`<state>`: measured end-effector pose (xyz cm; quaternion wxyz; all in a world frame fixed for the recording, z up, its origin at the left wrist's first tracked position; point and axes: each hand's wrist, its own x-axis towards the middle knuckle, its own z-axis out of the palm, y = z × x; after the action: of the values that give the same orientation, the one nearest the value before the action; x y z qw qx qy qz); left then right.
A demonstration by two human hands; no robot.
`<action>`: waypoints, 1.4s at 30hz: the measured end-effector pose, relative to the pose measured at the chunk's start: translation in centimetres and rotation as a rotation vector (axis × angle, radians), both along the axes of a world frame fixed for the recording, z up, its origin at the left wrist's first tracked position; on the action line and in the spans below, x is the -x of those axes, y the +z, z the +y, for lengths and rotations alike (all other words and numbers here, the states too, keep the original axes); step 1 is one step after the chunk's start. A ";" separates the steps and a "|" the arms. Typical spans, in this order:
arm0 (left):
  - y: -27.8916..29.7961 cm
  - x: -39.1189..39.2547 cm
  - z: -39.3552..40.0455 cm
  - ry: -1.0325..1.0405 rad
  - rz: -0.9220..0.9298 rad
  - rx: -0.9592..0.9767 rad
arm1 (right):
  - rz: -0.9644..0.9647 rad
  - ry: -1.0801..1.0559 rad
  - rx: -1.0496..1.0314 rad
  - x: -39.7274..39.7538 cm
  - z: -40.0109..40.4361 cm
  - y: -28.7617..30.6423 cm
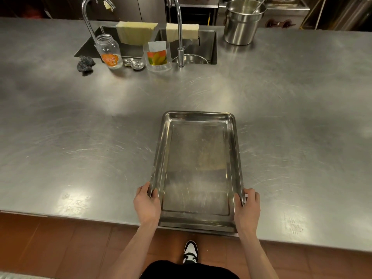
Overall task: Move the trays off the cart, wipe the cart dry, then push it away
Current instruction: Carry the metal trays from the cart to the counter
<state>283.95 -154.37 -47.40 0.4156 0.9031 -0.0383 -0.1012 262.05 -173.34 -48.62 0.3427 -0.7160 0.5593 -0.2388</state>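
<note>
Tray [196, 168] sits on steel table [80, 137] at near edge, near end overhanging slightly. Left hand [147, 204] clamps its left rim, right hand [247, 208] clamps right rim, tray between both grips.

our two bare forearms reach forward side by side. our left hand [146, 205] and right hand [248, 210] each curl around an edge of the tray [198, 158], thumbs over its rim.
</note>
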 end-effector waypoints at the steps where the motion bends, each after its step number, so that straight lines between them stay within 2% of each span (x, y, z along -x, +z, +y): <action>1: -0.1 -0.1 0.0 0.000 0.001 -0.001 | 0.002 -0.009 -0.009 0.0 0.0 0.2; 7: 0.6 -0.7 0.3 0.034 0.107 0.109 | 0.045 -0.083 -0.017 -0.1 0.1 0.8; 12: 2.6 -0.8 -0.3 0.072 0.134 0.251 | 0.050 -0.078 0.078 -0.9 -0.8 1.6; 16: 5.5 -0.2 -0.6 0.052 0.086 0.374 | -0.103 -0.045 0.137 -2.9 -1.6 4.8; 20: 8.6 -0.5 -0.6 0.028 0.001 0.483 | -0.291 -0.018 0.091 -5.6 -1.9 8.4; 31: 18.2 -1.8 4.4 0.063 -0.338 0.648 | -0.915 0.403 0.090 -12.5 1.6 19.4; 39: 23.3 1.5 12.5 0.176 -0.564 0.622 | -1.058 0.648 -0.025 -14.8 8.3 25.2; 42: 24.3 3.9 16.5 0.242 -0.613 0.574 | -0.852 0.773 -0.163 -16.0 10.6 26.5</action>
<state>280.00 -137.86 -23.08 0.6280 0.7373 -0.0802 0.2356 278.10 -162.72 -22.14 0.6538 -0.6804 0.0866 -0.3195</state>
